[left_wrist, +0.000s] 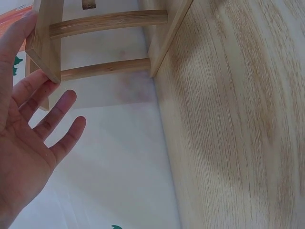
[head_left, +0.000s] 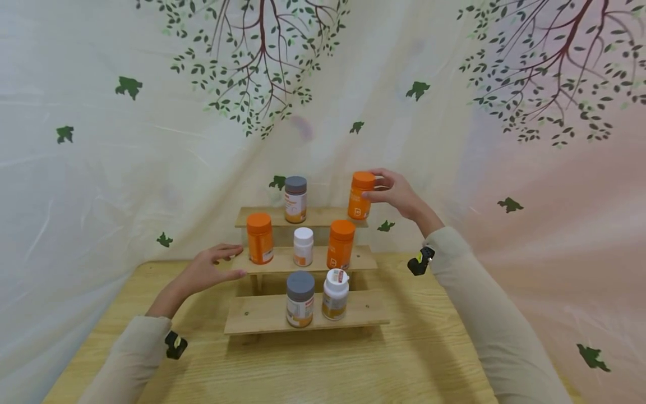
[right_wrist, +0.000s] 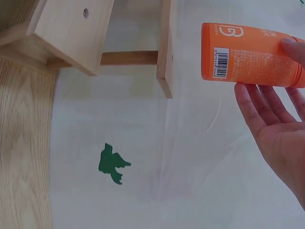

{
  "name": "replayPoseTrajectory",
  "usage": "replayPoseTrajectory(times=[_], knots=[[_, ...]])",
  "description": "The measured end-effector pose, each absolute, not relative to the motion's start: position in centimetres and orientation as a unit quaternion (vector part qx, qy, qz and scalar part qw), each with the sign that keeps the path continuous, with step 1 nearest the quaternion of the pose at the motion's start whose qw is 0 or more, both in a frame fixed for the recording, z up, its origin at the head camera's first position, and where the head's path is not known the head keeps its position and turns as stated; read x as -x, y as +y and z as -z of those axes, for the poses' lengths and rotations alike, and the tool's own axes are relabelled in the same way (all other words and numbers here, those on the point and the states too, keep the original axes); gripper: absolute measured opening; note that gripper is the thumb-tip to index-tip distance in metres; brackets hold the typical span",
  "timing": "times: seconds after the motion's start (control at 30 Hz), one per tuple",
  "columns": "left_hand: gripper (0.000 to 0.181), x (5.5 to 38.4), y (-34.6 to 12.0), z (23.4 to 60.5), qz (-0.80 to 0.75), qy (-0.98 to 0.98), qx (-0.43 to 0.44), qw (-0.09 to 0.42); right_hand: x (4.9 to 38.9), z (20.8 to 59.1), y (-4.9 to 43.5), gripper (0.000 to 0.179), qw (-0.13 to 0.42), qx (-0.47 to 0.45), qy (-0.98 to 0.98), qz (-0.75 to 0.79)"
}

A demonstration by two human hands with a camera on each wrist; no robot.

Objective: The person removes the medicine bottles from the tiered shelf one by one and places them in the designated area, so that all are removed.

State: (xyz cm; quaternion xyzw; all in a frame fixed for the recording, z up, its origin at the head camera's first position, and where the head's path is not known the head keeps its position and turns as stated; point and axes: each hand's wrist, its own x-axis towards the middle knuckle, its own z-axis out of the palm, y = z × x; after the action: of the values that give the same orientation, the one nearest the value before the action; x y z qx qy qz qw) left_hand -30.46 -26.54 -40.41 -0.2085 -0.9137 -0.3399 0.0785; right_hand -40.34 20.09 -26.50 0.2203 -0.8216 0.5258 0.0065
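My right hand (head_left: 396, 196) grips an orange bottle (head_left: 359, 202) around its upper part, at the right end of the top shelf. In the right wrist view the orange bottle (right_wrist: 248, 55) stands apart from the shelf board. At the left end of the middle shelf, my left hand (head_left: 204, 272) holds the board of the wooden tiered stand (head_left: 282, 264) between thumb and fingertips. The left wrist view shows the last two fingers (left_wrist: 71, 133) of that hand free of the wood. Nearest to it sits another orange bottle (head_left: 259, 241).
A grey-capped bottle (head_left: 295, 202) stands on the top shelf. The middle shelf carries a small white bottle (head_left: 303, 249) and an orange bottle (head_left: 340, 247). On the bottom shelf are a grey-capped bottle (head_left: 300, 303) and a white bottle (head_left: 335, 297). A printed curtain (head_left: 212, 185) hangs behind the table (head_left: 242, 376).
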Motion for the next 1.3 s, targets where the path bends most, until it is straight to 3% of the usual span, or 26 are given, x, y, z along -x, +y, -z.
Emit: replayPoseTrajectory(times=[0.53,0.8,1.3], knots=[[0.070,30.5,-26.8,40.4,0.307,-0.925,0.210,0.077,39.3,27.9,24.4,0.056,0.025,-0.194,-0.831,-0.521],[0.069,30.4,-26.7,40.1,0.274,-0.928,0.230,0.105,38.4,29.0,26.3,0.060,0.026,-0.200,-0.831,-0.519],[0.066,30.3,-26.5,40.3,0.247,-0.931,0.235,0.131,37.4,33.6,29.1,0.068,0.019,-0.183,-0.853,-0.489]])
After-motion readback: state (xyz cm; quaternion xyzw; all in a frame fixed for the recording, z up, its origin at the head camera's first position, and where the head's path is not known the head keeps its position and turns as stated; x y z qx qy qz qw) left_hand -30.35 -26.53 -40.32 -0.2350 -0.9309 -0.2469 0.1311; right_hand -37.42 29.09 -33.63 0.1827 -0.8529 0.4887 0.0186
